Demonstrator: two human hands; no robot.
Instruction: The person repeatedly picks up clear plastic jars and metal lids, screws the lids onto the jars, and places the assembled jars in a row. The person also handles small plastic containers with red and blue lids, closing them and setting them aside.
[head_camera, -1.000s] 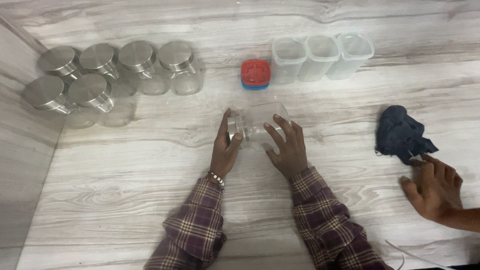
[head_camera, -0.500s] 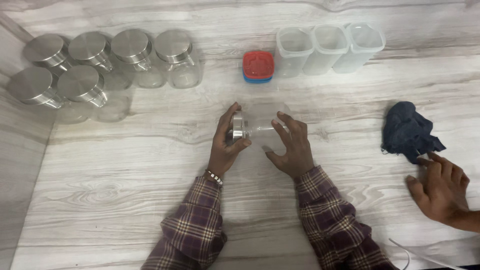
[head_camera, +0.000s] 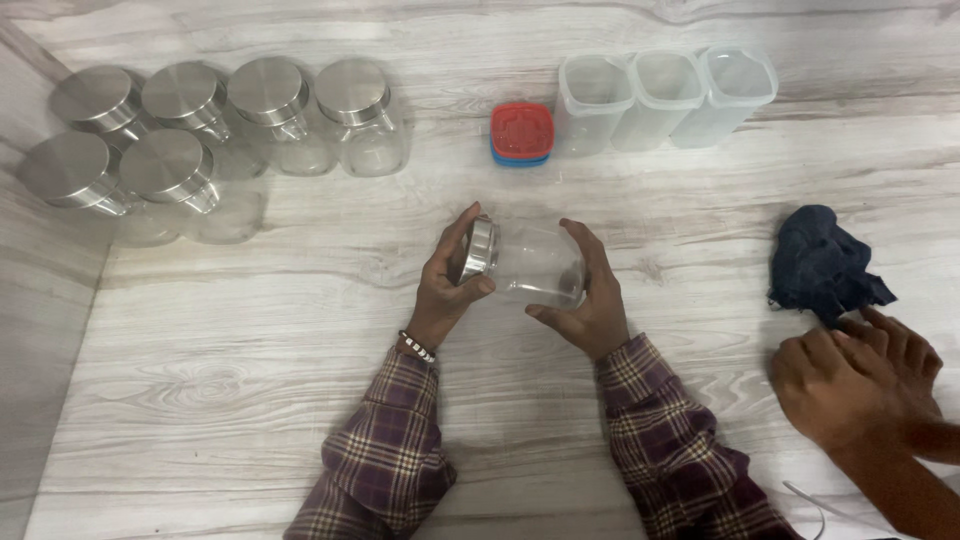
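Jar: clear glass jar (head_camera: 535, 265) on its side, mid-floor, off the boards.
Left hand: left hand (head_camera: 448, 285) closed around steel lid (head_camera: 478, 250); turn squarely.
Right hand: right hand (head_camera: 590, 300) cups the body; hold firm.
Surroundings: lidded jars (head_camera: 215, 130) far-left corner; dark cloth (head_camera: 822, 265) right edge.

Both forearms wear long purple plaid flannel sleeves (head_camera: 385, 455) crossed with cream and dark lines, cuffs loose at the wrists. A beaded black-and-white bracelet (head_camera: 416, 346) circles the left wrist, lower centre of the frame.
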